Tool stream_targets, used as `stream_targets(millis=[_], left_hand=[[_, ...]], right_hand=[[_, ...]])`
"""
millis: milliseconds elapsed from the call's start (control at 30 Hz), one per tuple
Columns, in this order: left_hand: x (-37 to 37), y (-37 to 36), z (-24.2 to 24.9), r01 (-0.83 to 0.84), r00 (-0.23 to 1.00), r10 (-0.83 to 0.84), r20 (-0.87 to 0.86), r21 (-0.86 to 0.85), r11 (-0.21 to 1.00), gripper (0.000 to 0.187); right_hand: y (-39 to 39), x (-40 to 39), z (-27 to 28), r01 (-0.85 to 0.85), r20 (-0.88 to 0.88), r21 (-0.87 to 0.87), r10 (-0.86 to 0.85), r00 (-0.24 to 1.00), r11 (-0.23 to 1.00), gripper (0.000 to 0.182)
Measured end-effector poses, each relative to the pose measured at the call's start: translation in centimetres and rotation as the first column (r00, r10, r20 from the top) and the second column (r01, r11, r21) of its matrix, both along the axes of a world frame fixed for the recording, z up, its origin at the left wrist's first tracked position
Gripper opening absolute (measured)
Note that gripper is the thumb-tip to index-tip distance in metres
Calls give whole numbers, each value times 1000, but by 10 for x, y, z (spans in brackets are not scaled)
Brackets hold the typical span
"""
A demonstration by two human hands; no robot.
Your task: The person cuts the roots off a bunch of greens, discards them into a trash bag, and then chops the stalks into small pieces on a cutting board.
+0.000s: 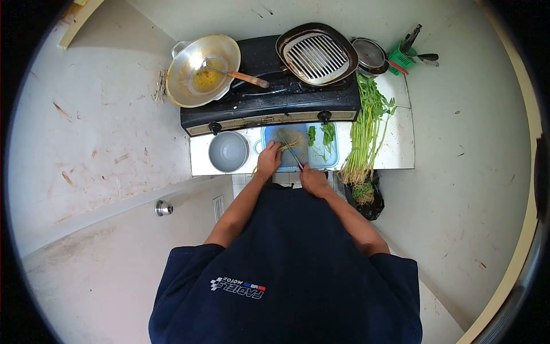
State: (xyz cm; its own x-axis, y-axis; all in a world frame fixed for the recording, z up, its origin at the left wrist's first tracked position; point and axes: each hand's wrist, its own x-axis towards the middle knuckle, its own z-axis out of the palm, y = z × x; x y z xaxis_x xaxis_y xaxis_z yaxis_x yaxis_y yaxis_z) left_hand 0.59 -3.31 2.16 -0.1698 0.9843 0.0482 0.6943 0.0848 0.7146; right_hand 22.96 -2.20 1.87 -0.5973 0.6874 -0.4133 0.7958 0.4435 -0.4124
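Note:
My left hand [268, 160] is closed around thin green stems [288, 145] at the left half of a blue cutting board [316, 164]. Gripped in my right hand [314, 181] is a knife [294, 155], its blade pointing up and left over the board, close to the stems. Cut leafy greens [327, 136] lie on the board's right half. A grey bowl [228, 151] stands left of my left hand. Right of the board rests a large bunch of leafy stalks [366, 135], roots toward me.
Behind the board is a black stove [269, 103] bearing a wok [179, 74] with a wooden-handled ladle [246, 78] and a grill pan [318, 56]. Lidded pot [369, 54] and green utensil basket [400, 59] stand back right. A black plastic bag [375, 207] holds greens below the counter edge.

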Motion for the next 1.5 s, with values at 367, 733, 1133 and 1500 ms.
stream_targets(millis=[367, 733, 1133, 1500], left_hand=[[-19, -12, 7, 6, 990, 2, 138, -55, 998, 20], [-17, -23, 27, -215, 928, 227, 294, -76, 974, 21], [-30, -16, 118, -551, 616, 488, 619, -105, 828, 17], [-9, -37, 218, -579, 525, 386, 758, -15, 815, 16]], right_hand=[[22, -7, 14, -28, -30, -58, 27, 999, 998, 37], [41, 7, 14, -178, -166, -18, 172, 971, 984, 40], [75, 7, 15, -323, -244, 126, 345, 906, 938, 37], [101, -10, 38, -456, -279, 224, 505, 817, 861, 40]])
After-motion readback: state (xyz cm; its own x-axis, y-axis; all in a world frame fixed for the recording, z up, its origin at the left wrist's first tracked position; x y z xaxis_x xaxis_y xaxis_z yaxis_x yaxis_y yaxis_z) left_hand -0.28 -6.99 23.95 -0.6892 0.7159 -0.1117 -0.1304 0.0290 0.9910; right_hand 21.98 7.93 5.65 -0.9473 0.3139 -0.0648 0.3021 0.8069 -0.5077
